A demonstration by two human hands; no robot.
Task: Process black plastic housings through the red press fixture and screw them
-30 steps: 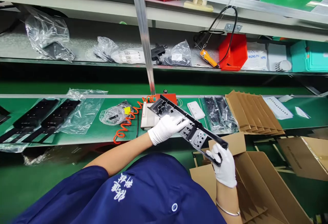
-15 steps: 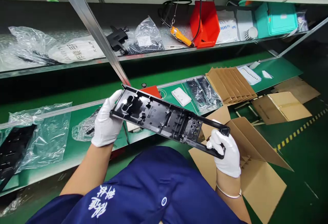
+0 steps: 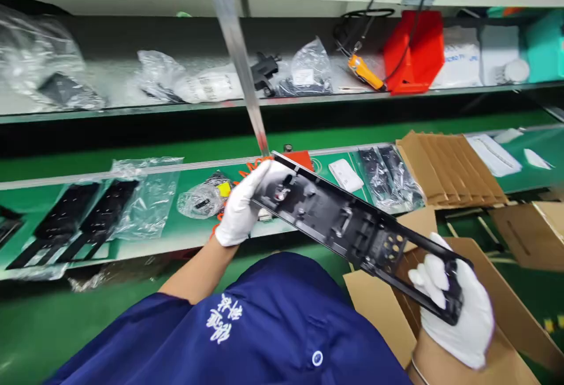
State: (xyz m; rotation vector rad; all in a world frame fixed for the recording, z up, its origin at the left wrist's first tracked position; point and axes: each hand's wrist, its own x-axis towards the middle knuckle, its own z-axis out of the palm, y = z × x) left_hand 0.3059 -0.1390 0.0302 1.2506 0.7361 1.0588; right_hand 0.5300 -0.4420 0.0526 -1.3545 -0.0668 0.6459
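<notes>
I hold a long black plastic panel (image 3: 343, 226) by both ends, its ribbed inner side facing me, tilted down to the right. My left hand (image 3: 244, 206), in a white glove, grips the upper left end above the green bench (image 3: 145, 238). My right hand (image 3: 456, 303), also gloved, is closed around the lower right end, over an open cardboard box (image 3: 506, 291) on the floor side.
Bagged black panels (image 3: 83, 214) lie on the bench at left, more bags (image 3: 388, 182) and a stack of cardboard dividers (image 3: 449, 167) at right. An orange coiled hose (image 3: 247, 170) and small bagged parts (image 3: 205, 197) sit mid-bench. A metal post (image 3: 238, 50) rises ahead; the shelf holds a red bin (image 3: 416, 50).
The view swung back left. The panel's right end dropped lower toward the open box; both hands kept their grip on its ends.
</notes>
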